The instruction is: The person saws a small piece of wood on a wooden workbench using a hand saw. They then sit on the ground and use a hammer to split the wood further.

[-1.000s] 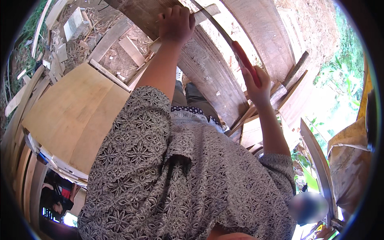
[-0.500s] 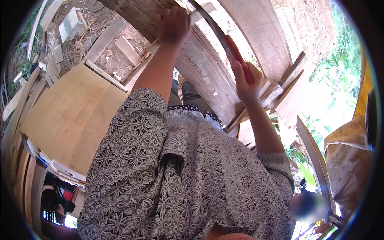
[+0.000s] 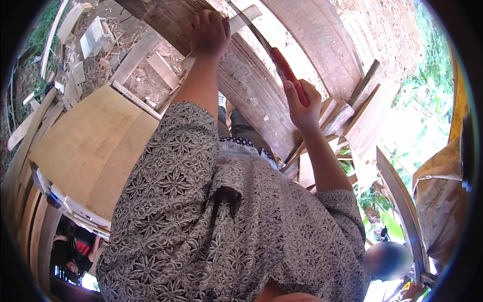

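My right hand (image 3: 305, 105) is closed round the red handle (image 3: 290, 75) of a handsaw. Its narrow dark blade (image 3: 251, 29) points up and to the left, crossing a pale strip of wood (image 3: 245, 18) near the top of the view. My left hand (image 3: 209, 34) has its fingers curled over that strip's near end, pressing it on a broad weathered plank (image 3: 256, 83). The fingers partly hide the strip there. The blade's far end runs out of the picture.
A second wide board (image 3: 322, 45) lies to the right, across a bright gap. At left stands a pale wooden panel (image 3: 95, 146). Offcuts (image 3: 163, 69) litter the ground, and loose timber (image 3: 339, 118) is stacked beyond my right wrist. Another person (image 3: 78, 249) shows at lower left.
The saw and my right hand have shifted a little to the left. My left hand stays at the strip, while the whole view has moved slightly.
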Tool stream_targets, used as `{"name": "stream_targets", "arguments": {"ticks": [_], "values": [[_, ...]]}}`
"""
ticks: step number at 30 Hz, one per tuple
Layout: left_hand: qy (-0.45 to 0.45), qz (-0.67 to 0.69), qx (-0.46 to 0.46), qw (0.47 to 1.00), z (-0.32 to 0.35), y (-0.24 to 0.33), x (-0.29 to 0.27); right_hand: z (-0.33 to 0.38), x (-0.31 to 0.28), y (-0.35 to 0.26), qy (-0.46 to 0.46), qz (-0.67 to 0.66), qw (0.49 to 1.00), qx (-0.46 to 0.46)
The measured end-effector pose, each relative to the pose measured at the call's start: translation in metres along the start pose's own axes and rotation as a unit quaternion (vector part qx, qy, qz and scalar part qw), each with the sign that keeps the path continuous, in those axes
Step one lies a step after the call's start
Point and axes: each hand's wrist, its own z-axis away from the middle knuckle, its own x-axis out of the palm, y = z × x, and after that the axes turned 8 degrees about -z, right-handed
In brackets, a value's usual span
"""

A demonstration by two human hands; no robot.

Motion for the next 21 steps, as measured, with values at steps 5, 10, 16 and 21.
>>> {"name": "stream_targets", "arguments": {"ticks": [5, 10, 16, 21], "values": [[0.089, -0.013, -0.008, 0.996, -0.012, 0.006, -0.014, 0.014, -0.006, 0.001, 0.003, -0.044, 0.999, 0.027], [0.017, -0.064, 0.006, 0.998, -0.015, 0.010, -0.025, 0.012, -0.020, -0.024, -0.008, -0.018, 0.998, 0.055], [-0.019, -0.046, 0.019, 0.999, -0.010, 0.006, -0.013, 0.032, -0.081, -0.064, -0.052, 0.008, 0.995, 0.082], [-0.070, -0.063, 0.031, 0.995, -0.007, 0.005, -0.017, 0.018, -0.079, -0.074, -0.083, 0.019, 0.994, 0.062]]}}
